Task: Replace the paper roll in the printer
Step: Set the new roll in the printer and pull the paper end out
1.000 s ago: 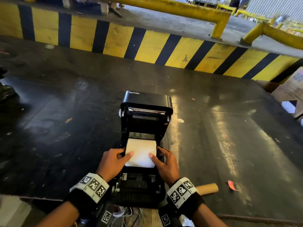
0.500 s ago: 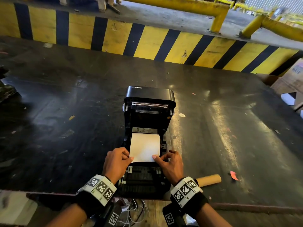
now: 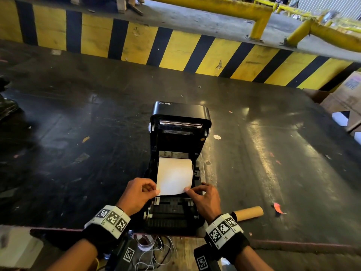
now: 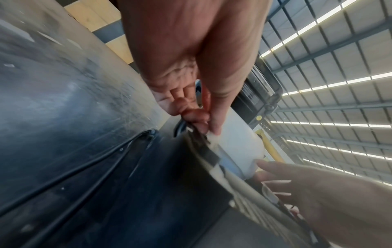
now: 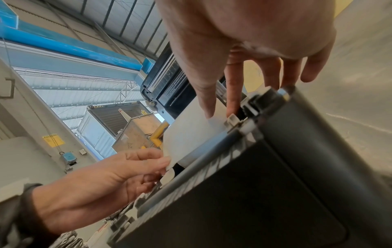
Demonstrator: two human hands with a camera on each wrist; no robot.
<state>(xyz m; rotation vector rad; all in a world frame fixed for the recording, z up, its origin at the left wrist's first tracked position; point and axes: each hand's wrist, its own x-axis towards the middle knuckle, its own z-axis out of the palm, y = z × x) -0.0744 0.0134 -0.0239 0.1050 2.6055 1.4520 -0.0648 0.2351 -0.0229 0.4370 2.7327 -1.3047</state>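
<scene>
A: What does the head view give that the wrist cameras don't?

B: The whole layout. The black Xprinter label printer [image 3: 176, 173] sits on the dark worktop [image 3: 273, 153] with its lid [image 3: 180, 118] swung up and back. A bare cardboard core [image 3: 249, 213] lies on the worktop just right of the printer, and a red scrap [image 3: 279, 208] lies near the core's far end. Loose white wires [image 3: 156, 253] hang below the front edge.

A: And the wrist views?

B: They show the finger contact. In the left wrist view, the left hand [image 4: 191, 67] has thumb and forefinger closed together on the left corner of the white paper sheet [image 4: 239, 144]; the other fingers are curled under.

A: The right hand?

B: In the right wrist view, the right hand [image 5: 244, 42] has its thumb tip on the sheet's right corner and the forefinger beside it against the printer's guide. The remaining fingers are spread loosely over the printer's side. Whether it truly pinches the paper, I cannot tell.

A: Where is the paper roll?

B: The paper roll [image 3: 174, 167] is seated in the printer's bay, under the raised lid. Its free end is drawn forward towards the person, its leading edge between both hands, above the front roller [image 5: 212, 147].
</scene>
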